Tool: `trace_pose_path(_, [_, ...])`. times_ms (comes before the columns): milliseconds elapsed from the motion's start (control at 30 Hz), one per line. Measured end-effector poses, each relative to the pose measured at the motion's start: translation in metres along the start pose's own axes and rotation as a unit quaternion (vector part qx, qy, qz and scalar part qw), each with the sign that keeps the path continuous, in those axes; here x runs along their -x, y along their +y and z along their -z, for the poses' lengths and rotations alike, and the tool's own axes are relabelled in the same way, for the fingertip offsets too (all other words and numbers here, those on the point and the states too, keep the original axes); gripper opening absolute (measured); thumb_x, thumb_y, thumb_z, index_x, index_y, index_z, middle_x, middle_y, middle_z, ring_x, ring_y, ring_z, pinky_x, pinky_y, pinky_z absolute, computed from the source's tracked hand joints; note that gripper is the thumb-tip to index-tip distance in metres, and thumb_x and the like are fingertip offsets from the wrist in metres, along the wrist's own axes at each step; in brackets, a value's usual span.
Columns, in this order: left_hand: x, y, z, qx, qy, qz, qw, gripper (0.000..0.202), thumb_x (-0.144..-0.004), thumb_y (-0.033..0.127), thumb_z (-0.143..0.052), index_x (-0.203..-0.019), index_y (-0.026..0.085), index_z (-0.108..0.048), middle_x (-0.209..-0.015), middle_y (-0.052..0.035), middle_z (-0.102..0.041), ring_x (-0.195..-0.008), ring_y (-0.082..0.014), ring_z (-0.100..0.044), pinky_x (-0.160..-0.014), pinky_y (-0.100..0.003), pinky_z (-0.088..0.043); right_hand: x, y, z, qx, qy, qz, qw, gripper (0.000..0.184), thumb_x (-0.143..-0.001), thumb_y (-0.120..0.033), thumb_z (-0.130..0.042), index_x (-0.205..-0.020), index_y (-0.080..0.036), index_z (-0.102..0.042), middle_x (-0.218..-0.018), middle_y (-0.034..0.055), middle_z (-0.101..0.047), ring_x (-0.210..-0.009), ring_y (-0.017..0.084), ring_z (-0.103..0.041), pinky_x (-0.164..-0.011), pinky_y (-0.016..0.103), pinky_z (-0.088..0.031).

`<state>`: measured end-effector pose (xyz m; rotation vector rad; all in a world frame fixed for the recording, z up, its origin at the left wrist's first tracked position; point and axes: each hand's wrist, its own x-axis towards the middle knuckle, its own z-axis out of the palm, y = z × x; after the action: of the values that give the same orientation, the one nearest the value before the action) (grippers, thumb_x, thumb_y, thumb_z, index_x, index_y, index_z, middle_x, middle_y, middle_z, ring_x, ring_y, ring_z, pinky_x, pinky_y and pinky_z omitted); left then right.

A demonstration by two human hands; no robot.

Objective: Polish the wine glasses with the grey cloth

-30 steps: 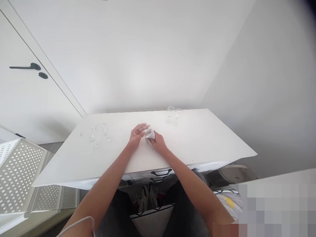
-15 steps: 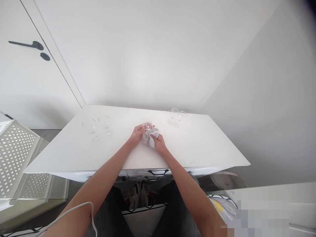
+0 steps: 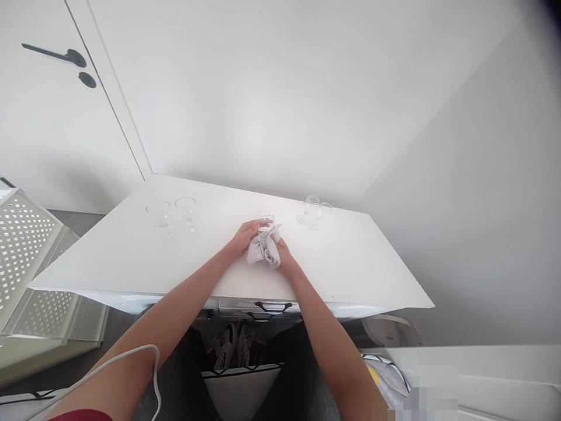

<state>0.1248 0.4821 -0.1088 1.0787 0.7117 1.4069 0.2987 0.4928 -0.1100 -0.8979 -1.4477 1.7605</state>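
Observation:
My left hand (image 3: 245,237) grips a clear stemmed glass (image 3: 265,223) held over the middle of the white table (image 3: 350,263). My right hand (image 3: 281,257) clutches a crumpled white cloth (image 3: 263,250) that is pressed against the glass from below and to the right. The cloth hides the lower part of the glass. Both hands are closed and meet at the glass.
Two clear glasses (image 3: 173,211) stand at the table's far left, two more glasses (image 3: 314,209) at the far right. A white perforated rack (image 3: 30,263) sits left of the table. A door with a dark handle (image 3: 56,57) is at upper left. Shoes (image 3: 234,345) lie under the table.
The cloth has spread out over the glass's lower part, and my right hand has slid under it. The view has shifted, so the table appears slightly lower and tilted.

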Motion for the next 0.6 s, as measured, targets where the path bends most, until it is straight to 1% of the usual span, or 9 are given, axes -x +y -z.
trace_pose_path(67, [0.001, 0.004, 0.000, 0.002, 0.008, -0.012, 1.000, 0.060, -0.092, 0.069, -0.073, -0.124, 0.020, -0.083, -0.146, -0.0175, -0.069, -0.107, -0.0299, -0.073, -0.091, -0.042, -0.058, 0.001, 0.000, -0.002, -0.011, -0.034, 0.001, 0.999, 0.061, -0.079, -0.074, -0.079, -0.106, -0.020, -0.069, -0.097, 0.0071, -0.075, -0.087, 0.023, -0.070, -0.078, 0.035, -0.055])
trace_pose_path(133, [0.002, 0.009, -0.001, -0.012, 0.011, -0.029, 0.999, 0.059, -0.092, 0.068, -0.073, -0.124, 0.020, -0.083, -0.153, -0.0173, -0.065, -0.116, -0.0324, -0.071, -0.095, -0.042, -0.056, 0.002, -0.002, -0.003, 0.037, -0.037, 0.020, 0.998, 0.052, -0.080, -0.063, -0.083, -0.105, -0.019, -0.071, -0.098, 0.0066, -0.075, -0.088, 0.022, -0.068, -0.082, 0.034, -0.054])
trace_pose_path(233, [0.004, 0.015, -0.002, -0.047, 0.010, -0.060, 0.997, 0.059, -0.088, 0.063, -0.081, -0.129, 0.021, -0.081, -0.156, -0.0163, -0.063, -0.137, -0.0364, -0.060, -0.106, -0.043, -0.052, 0.005, -0.001, -0.003, 0.174, 0.062, 0.093, 0.978, 0.040, -0.087, -0.057, -0.075, -0.099, -0.019, -0.070, -0.092, 0.0053, -0.073, -0.084, 0.021, -0.062, -0.082, 0.035, -0.050])
trace_pose_path(300, [0.005, 0.015, -0.002, -0.048, -0.004, -0.069, 0.996, 0.064, -0.084, 0.061, -0.086, -0.134, 0.023, -0.079, -0.155, -0.0168, -0.064, -0.144, -0.0383, -0.056, -0.113, -0.047, -0.048, 0.007, 0.001, -0.003, 0.208, 0.126, 0.111, 0.964, 0.040, -0.088, -0.060, -0.071, -0.091, -0.020, -0.067, -0.081, 0.0034, -0.068, -0.077, 0.020, -0.057, -0.077, 0.035, -0.048])
trace_pose_path(367, [0.004, 0.014, -0.001, -0.029, -0.023, -0.068, 0.997, 0.067, -0.081, 0.064, -0.087, -0.132, 0.021, -0.080, -0.152, -0.0188, -0.066, -0.144, -0.0399, -0.057, -0.117, -0.051, -0.046, 0.007, 0.004, -0.003, 0.149, 0.128, 0.077, 0.978, 0.045, -0.085, -0.065, -0.071, -0.085, -0.021, -0.064, -0.074, 0.0021, -0.063, -0.070, 0.019, -0.054, -0.071, 0.034, -0.047])
trace_pose_path(433, [0.003, 0.012, 0.001, 0.005, -0.040, -0.062, 0.997, 0.069, -0.079, 0.068, -0.087, -0.126, 0.018, -0.082, -0.149, -0.0212, -0.067, -0.142, -0.0414, -0.060, -0.118, -0.054, -0.046, 0.004, 0.006, 0.000, 0.038, 0.114, 0.021, 0.992, 0.050, -0.076, -0.068, -0.079, -0.085, -0.021, -0.063, -0.072, 0.0015, -0.062, -0.067, 0.018, -0.056, -0.066, 0.033, -0.047])
trace_pose_path(467, [0.001, 0.011, 0.003, 0.023, -0.041, -0.061, 0.997, 0.070, -0.077, 0.069, -0.088, -0.125, 0.017, -0.083, -0.149, -0.0220, -0.068, -0.142, -0.0418, -0.060, -0.118, -0.054, -0.046, 0.002, 0.007, 0.002, -0.020, 0.124, 0.002, 0.992, 0.052, -0.072, -0.067, -0.083, -0.087, -0.021, -0.064, -0.072, 0.0012, -0.063, -0.066, 0.018, -0.058, -0.064, 0.033, -0.048])
trace_pose_path(533, [-0.001, 0.010, 0.007, 0.068, -0.015, -0.073, 0.995, 0.075, -0.072, 0.068, -0.092, -0.125, 0.017, -0.082, -0.149, -0.0222, -0.067, -0.144, -0.0421, -0.058, -0.118, -0.054, -0.047, -0.003, 0.005, 0.008, -0.117, 0.179, 0.002, 0.977, 0.052, -0.067, -0.061, -0.089, -0.092, -0.022, -0.065, -0.075, 0.0007, -0.067, -0.067, 0.018, -0.062, -0.064, 0.032, -0.053])
trace_pose_path(600, [-0.004, 0.011, 0.011, 0.104, 0.043, -0.105, 0.988, 0.075, -0.069, 0.064, -0.096, -0.127, 0.019, -0.080, -0.153, -0.0202, -0.065, -0.151, -0.0402, -0.053, -0.121, -0.052, -0.046, -0.006, 0.001, 0.015, -0.181, 0.237, 0.038, 0.954, 0.045, -0.071, -0.054, -0.088, -0.096, -0.023, -0.066, -0.083, 0.0013, -0.071, -0.073, 0.018, -0.067, -0.071, 0.034, -0.060])
